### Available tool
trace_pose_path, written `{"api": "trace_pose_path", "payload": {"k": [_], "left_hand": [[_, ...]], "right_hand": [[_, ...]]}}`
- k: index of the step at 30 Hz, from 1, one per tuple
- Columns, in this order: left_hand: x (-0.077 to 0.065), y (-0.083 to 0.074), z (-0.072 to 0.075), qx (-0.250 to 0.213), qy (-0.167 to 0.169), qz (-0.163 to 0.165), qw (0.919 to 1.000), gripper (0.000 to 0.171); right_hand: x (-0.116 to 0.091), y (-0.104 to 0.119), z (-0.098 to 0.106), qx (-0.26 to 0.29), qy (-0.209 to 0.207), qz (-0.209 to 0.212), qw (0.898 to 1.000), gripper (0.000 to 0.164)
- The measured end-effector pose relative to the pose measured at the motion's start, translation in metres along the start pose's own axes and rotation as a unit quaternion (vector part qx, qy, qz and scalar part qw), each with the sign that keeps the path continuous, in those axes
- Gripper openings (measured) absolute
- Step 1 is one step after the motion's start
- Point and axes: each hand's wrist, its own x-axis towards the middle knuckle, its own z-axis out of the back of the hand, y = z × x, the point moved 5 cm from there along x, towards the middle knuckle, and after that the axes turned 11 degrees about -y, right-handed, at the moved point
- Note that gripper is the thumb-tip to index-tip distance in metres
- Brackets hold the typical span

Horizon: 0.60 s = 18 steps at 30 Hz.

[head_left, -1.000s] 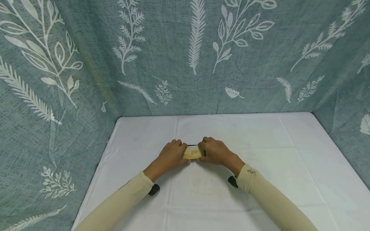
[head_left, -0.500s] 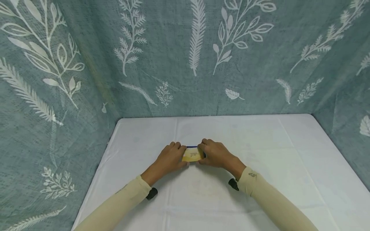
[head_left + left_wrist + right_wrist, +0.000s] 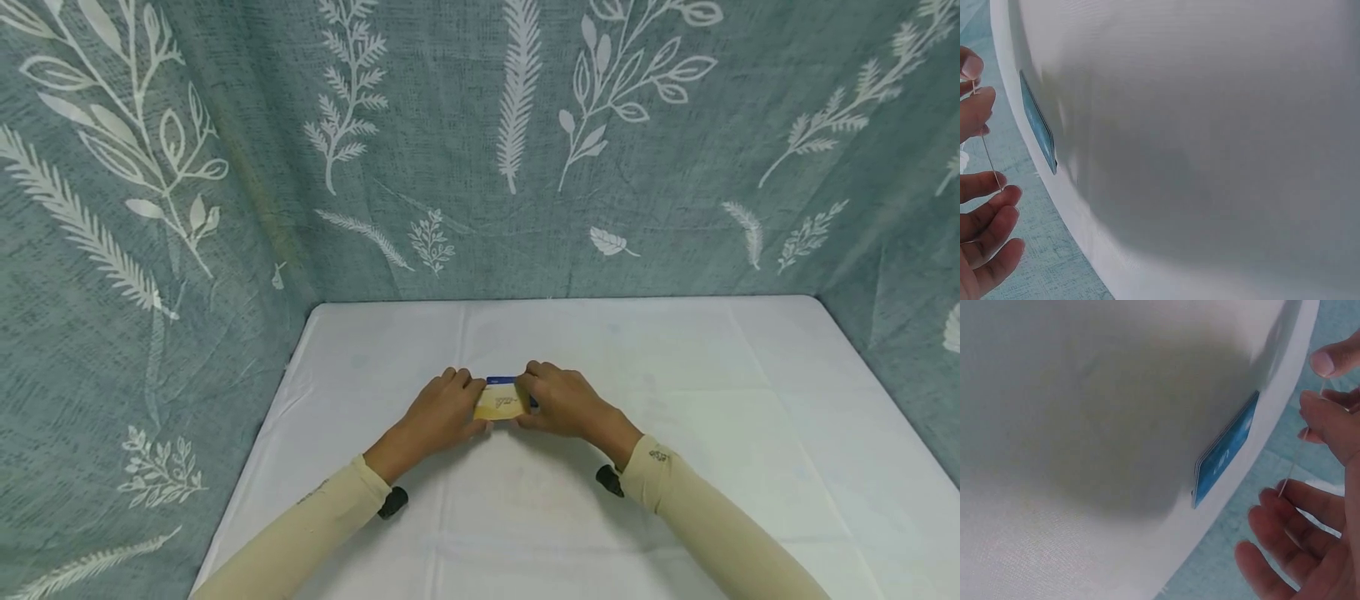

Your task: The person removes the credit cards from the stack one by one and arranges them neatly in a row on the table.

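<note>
A yellow card with dark print point(image 3: 501, 403) is stretched between my two hands in the head view. My left hand point(image 3: 442, 407) pinches its left end between thumb and fingers. At the other end, the right hand point(image 3: 564, 402) pinches it likewise. Both wrist views show the card as a thin edge-on line, raised off the table. Beneath and behind it, a small stack of blue cards point(image 3: 1225, 453) lies flat on the white cloth. Only a strip of that stack shows in the head view, because the yellow card and fingers cover the rest.
A white cloth covers the table point(image 3: 675, 467). Grey-green curtains point(image 3: 465, 167) with white leaf prints hang behind it and at both sides. A black wrist camera point(image 3: 393, 502) sits under the left sleeve, another black camera point(image 3: 610, 481) under the right.
Both hands keep their hold on the yellow card and have come slightly nearer. More of the blue cards shows behind its far edge. The head view has shifted a little.
</note>
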Motion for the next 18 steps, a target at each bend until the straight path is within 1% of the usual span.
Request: {"api": "trace_pose_path", "payload": {"k": [3,8,14,18], "left_hand": [[0.0002,0.001,0.0014,-0.012,0.009,0.005,0.9999,0.061],[-0.0024,0.0014,0.001,-0.024,0.03,-0.001,0.9993,0.06],[-0.0072,0.002,0.0015,-0.023,0.038,-0.001,0.999,0.058],[-0.0089,0.0015,0.0045,-0.022,0.037,-0.003,0.999,0.059]], "right_hand": [[0.0001,-0.0001,0.0009,0.003,-0.005,0.0,1.0,0.041],[-0.0014,0.0004,0.0008,0.006,0.001,0.003,1.0,0.043],[-0.0025,0.0027,0.0006,0.008,0.0,0.01,1.0,0.043],[-0.0026,0.0038,0.0008,0.007,0.005,0.008,1.0,0.041]]}}
